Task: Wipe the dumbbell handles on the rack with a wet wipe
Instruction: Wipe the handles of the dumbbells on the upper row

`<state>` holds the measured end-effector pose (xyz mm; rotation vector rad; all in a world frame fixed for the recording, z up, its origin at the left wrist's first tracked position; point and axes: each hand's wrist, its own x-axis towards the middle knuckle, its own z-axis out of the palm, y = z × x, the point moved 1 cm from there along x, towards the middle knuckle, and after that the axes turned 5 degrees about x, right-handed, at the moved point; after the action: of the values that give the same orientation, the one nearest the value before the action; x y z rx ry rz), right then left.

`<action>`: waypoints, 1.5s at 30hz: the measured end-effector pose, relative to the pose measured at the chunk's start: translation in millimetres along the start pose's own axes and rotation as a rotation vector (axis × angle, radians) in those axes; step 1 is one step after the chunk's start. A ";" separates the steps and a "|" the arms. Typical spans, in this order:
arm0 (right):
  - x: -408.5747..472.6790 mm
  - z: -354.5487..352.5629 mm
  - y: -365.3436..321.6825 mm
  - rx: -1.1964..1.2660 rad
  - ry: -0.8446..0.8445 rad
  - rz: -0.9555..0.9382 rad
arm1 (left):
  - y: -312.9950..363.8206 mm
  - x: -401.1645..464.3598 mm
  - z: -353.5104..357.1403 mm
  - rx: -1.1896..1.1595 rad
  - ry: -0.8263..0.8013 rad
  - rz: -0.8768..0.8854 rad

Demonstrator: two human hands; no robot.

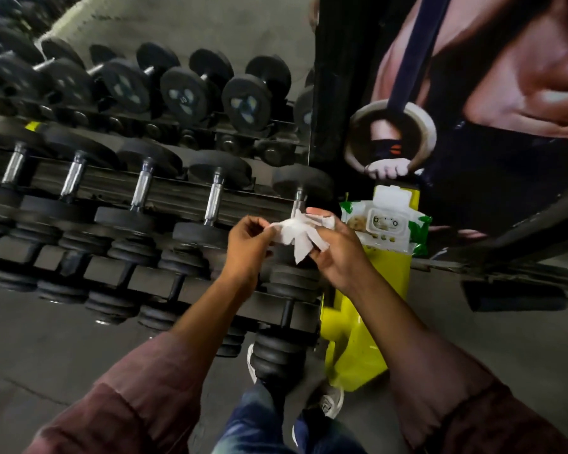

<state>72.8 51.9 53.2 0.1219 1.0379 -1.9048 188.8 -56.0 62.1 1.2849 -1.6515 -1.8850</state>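
A white wet wipe [297,232] is stretched between both hands above the right end of the dumbbell rack [164,194]. My left hand [248,244] pinches its left corner. My right hand [333,247] holds its right side, fingers curled round it. Black dumbbells with chrome handles [214,199] lie in a row on the upper tier. The rightmost handle [298,201] is partly hidden behind the wipe. An open wipes pack [387,221] with its lid flipped up sits on the yellow rack end just right of my right hand.
A mirror behind the rack reflects more dumbbells [184,90]. A lower tier of dumbbells [112,257] juts toward me. The yellow rack frame [358,339] stands by my feet. A wall poster [473,93] fills the right; a dark bench frame [522,263] lies below it.
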 end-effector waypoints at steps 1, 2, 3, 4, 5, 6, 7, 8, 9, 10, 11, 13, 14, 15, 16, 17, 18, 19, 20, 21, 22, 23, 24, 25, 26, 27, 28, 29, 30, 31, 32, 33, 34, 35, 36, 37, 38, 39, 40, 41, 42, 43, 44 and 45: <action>0.7 5.2 0.8 0.018 0.010 -0.005 | -3.0 1.7 -1.7 -0.013 0.001 -0.044; 0.9 11.0 2.9 0.029 0.020 -0.002 | -5.4 3.6 -3.4 -0.031 -0.011 -0.097; 1.5 16.3 6.6 0.028 0.033 0.009 | -7.3 5.7 -4.1 -0.070 -0.042 -0.148; 2.0 20.8 11.7 -0.009 0.059 0.016 | -7.9 6.5 -4.5 -0.138 -0.084 -0.190; 2.1 24.0 17.8 -0.100 0.099 0.008 | -8.2 6.9 -5.2 -0.195 -0.130 -0.207; 2.8 25.0 23.8 -0.245 0.157 -0.023 | -9.5 7.7 -6.5 -0.226 -0.165 -0.203; 4.6 23.3 30.1 -0.412 0.223 -0.076 | -11.9 9.2 -8.5 -0.217 -0.181 -0.188; 6.0 21.6 35.5 -0.571 0.272 -0.141 | -14.5 11.1 -11.5 -0.196 -0.189 -0.171; 8.3 19.1 41.2 -0.711 0.303 -0.206 | -16.6 13.7 -14.9 -0.177 -0.194 -0.157; 10.4 16.9 46.4 -0.820 0.320 -0.251 | -19.0 17.1 -18.3 -0.172 -0.193 -0.152; 11.8 15.2 51.0 -0.882 0.334 -0.273 | -21.4 21.4 -20.9 -0.172 -0.190 -0.150; 13.6 10.6 58.0 -0.896 0.365 -0.286 | -21.8 29.0 -26.1 -0.162 -0.175 -0.140; 13.3 9.7 60.1 -0.856 0.379 -0.281 | -21.5 32.4 -28.1 -0.152 -0.160 -0.134; 12.6 10.1 61.2 -0.803 0.385 -0.268 | -21.8 36.2 -29.8 -0.140 -0.144 -0.131; 11.9 10.6 61.3 -0.760 0.365 -0.254 | -21.9 39.2 -30.8 -0.128 -0.134 -0.131; 10.4 12.9 60.1 -0.734 0.320 -0.238 | -22.2 41.6 -30.8 -0.117 -0.129 -0.134; 8.3 16.9 57.9 -0.724 0.259 -0.229 | -22.8 43.8 -30.1 -0.112 -0.134 -0.143; 7.5 19.0 56.2 -0.750 0.199 -0.230 | -23.6 45.4 -28.0 -0.106 -0.151 -0.156; 5.5 22.6 53.2 -0.803 0.145 -0.248 | -24.5 46.2 -25.1 -0.108 -0.177 -0.172; 5.2 24.8 50.8 -0.875 0.110 -0.271 | -25.6 46.4 -21.8 -0.117 -0.204 -0.188; 5.9 25.1 48.4 -0.923 0.089 -0.291 | -25.8 45.5 -19.1 -0.138 -0.223 -0.203; 8.1 24.8 45.9 -0.938 0.081 -0.305 | -26.0 44.3 -16.7 -0.165 -0.233 -0.217; 11.2 22.4 43.2 -0.928 0.089 -0.306 | -26.6 43.5 -15.0 -0.194 -0.240 -0.227; 15.2 19.2 40.2 -0.924 0.103 -0.307 | -26.4 43.1 -13.7 -0.212 -0.241 -0.227; 19.7 15.2 37.0 -0.923 0.115 -0.312 | -26.4 43.8 -12.6 -0.217 -0.233 -0.218; 25.2 9.9 34.2 -0.932 0.129 -0.317 | -27.4 45.2 -12.4 -0.201 -0.209 -0.205; 31.2 3.9 31.4 -0.950 0.146 -0.319 | -28.8 46.0 -13.1 -0.170 -0.170 -0.187; 38.7 -3.3 28.4 -0.980 0.165 -0.319 | -30.8 46.7 -14.2 -0.126 -0.116 -0.169; 46.1 -8.9 24.0 -1.007 0.175 -0.314 | -34.2 47.3 -15.7 -0.070 -0.060 -0.152; 53.1 -12.5 19.0 -1.017 0.175 -0.305 | -39.2 47.8 -16.6 0.002 -0.008 -0.138; 60.5 -15.1 14.2 -1.007 0.166 -0.296 | -44.6 47.3 -16.7 0.089 0.036 -0.129; 67.9 -16.5 9.5 -1.003 0.148 -0.291 | -49.8 46.2 -15.3 0.190 0.071 -0.116; 75.1 -17.0 5.3 -1.011 0.119 -0.294 | -54.8 45.3 -12.8 0.295 0.099 -0.108; 81.3 -16.1 1.2 -1.033 0.093 -0.295 | -58.6 44.1 -9.1 0.398 0.120 -0.105; 86.9 -16.1 -1.8 -1.052 0.070 -0.298 | -63.1 42.9 -4.3 0.484 0.130 -0.095; 91.5 -16.5 -3.4 -1.086 0.049 -0.300 | -65.8 40.6 1.5 0.546 0.129 -0.077; 95.5 -16.8 -4.1 -1.145 0.015 -0.315 | -68.9 37.7 7.0 0.587 0.132 -0.057; 99.0 -17.1 -3.8 -1.223 -0.031 -0.334 | -71.1 34.7 12.1 0.613 0.141 -0.040; 102.9 -18.1 -2.8 -1.301 -0.088 -0.356 | -72.2 31.9 16.3 0.631 0.161 -0.030; 106.2 -18.9 -1.0 -1.375 -0.146 -0.373 | -72.4 29.7 20.2 0.642 0.185 -0.024; 109.0 -20.8 1.6 -1.444 -0.208 -0.381 | -74.1 28.0 23.9 0.650 0.204 -0.014; 110.7 -23.1 4.9 -1.505 -0.278 -0.379 | -75.4 26.6 27.4 0.659 0.215 -0.004; 110.9 -24.7 8.3 -1.551 -0.356 -0.361 | -77.3 25.8 30.5 0.671 0.215 -0.007; 110.2 -26.4 11.6 -1.591 -0.431 -0.325 | -78.6 25.4 33.5 0.687 0.210 -0.013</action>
<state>11.4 -6.9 -22.6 -1.3288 1.9699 -0.7806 173.0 -32.1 -22.3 1.6619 -2.2592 -1.1494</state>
